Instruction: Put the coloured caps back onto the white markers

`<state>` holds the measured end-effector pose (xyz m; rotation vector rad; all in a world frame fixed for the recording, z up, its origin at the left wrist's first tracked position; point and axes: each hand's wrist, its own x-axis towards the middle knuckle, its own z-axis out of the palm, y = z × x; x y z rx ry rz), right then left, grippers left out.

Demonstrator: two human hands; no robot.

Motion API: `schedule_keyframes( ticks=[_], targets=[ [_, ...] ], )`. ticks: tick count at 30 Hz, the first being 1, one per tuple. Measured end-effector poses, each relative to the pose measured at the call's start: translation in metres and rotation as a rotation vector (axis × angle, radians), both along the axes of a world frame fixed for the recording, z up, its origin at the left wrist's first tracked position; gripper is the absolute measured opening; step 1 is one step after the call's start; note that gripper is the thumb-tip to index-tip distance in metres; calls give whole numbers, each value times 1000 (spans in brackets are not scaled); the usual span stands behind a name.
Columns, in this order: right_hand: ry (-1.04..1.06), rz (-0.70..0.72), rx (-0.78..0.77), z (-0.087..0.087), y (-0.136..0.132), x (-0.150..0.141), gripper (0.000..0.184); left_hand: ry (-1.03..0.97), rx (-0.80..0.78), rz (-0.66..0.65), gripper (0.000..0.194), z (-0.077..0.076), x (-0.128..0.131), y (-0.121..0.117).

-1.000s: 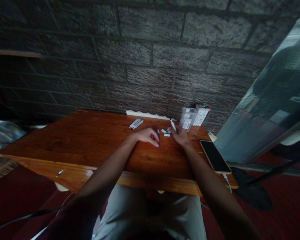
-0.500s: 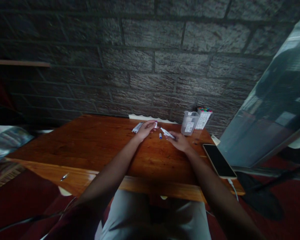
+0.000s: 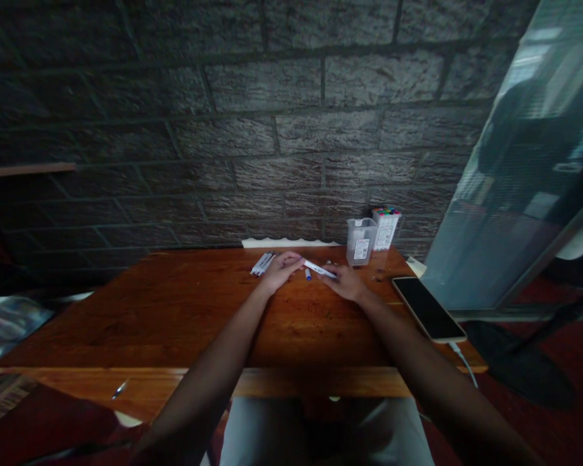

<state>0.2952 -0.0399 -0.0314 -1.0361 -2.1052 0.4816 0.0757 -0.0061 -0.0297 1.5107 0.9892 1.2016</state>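
Note:
My right hand [image 3: 346,282] is closed around one end of a white marker [image 3: 317,267] with dark print on its barrel. The marker's far end meets the fingertips of my left hand [image 3: 280,272], which pinch a marker cap with a purple tip, mostly hidden by the fingers. Whether the cap is fully seated on the marker I cannot tell. A loose blue-ended cap [image 3: 308,275] lies on the table between my hands. Several white markers [image 3: 262,263] lie side by side just left of my left hand.
At the back right of the wooden table [image 3: 184,317] stand a clear plastic container [image 3: 360,243] and a second container [image 3: 385,230] full of colourful-capped markers. A phone [image 3: 428,309] with a white cable [image 3: 463,362] lies near the right edge. A brick wall [image 3: 252,142] rises behind.
My hands have come together, bringing the marker's end to the cap in my left hand; before, a gap separated them. The camera view has also shifted slightly.

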Motion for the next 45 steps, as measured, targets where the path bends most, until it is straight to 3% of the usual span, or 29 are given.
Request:
schedule_keyframes(
  ticks=[6, 11, 17, 19, 24, 28, 32, 42, 45],
  targets=[
    [3, -53, 23, -2, 2, 3, 32, 66, 97, 60, 37, 3, 4, -6],
    [-28, -99, 78, 1, 0, 6, 33, 52, 137, -45, 42, 8, 7, -13],
    [64, -20, 58, 3, -4, 0, 29, 25, 112, -184, 52, 11, 11, -18],
    [193, -42, -3, 7, -3, -2, 23, 4, 86, -173, 58, 11, 13, -17],
    [834, -49, -382, 21, 4, 3, 58, -16, 85, -18, 52, 7, 11, -10],
    [1128, -68, -595, 30, 6, 13, 60, -33, 146, 91, 44, 1, 4, 1],
    [1136, -60, -622, 32, 1, 12, 58, -9, 200, 185, 37, -6, -4, 11],
    [975, -305, -369, 20, 15, 13, 55, 290, 375, 316, 32, -15, -14, 15],
    [920, -282, -332, 23, 15, 17, 53, 350, 389, 327, 33, -15, -15, 15]
  ],
)
